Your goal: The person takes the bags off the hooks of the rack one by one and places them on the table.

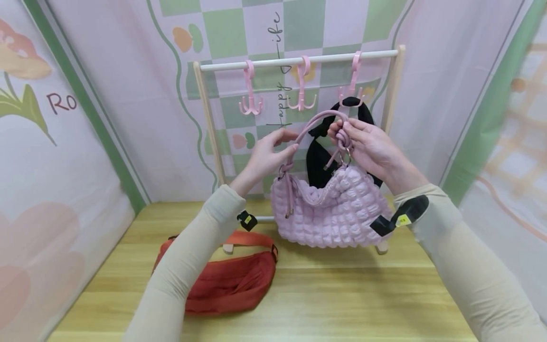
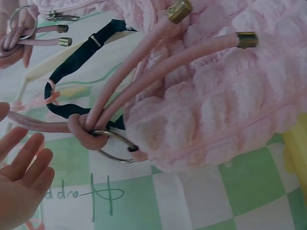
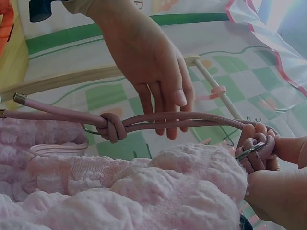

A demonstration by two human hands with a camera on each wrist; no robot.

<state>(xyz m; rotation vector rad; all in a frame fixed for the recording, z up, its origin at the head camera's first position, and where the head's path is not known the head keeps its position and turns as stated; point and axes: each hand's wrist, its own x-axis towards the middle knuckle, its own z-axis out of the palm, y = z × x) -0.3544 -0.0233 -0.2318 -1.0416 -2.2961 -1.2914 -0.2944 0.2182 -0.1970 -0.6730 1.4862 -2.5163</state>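
A pink puffy quilted handbag hangs in the air before the rack, held up by its strap. My right hand pinches the strap beside its right knot and metal ring, also seen as a knot in the right wrist view. Around the left part of the strap my left hand is spread, its fingers loosely extended behind the strap and its thumb apart from them. In the left wrist view the left knot and two gold-tipped cord ends hang by a ring.
Three pink hooks, one of them the middle hook, hang on the rack's white bar. A black bag hangs from the right hook, behind the handbag. On the wooden table lies a red waist bag, partly under my left forearm.
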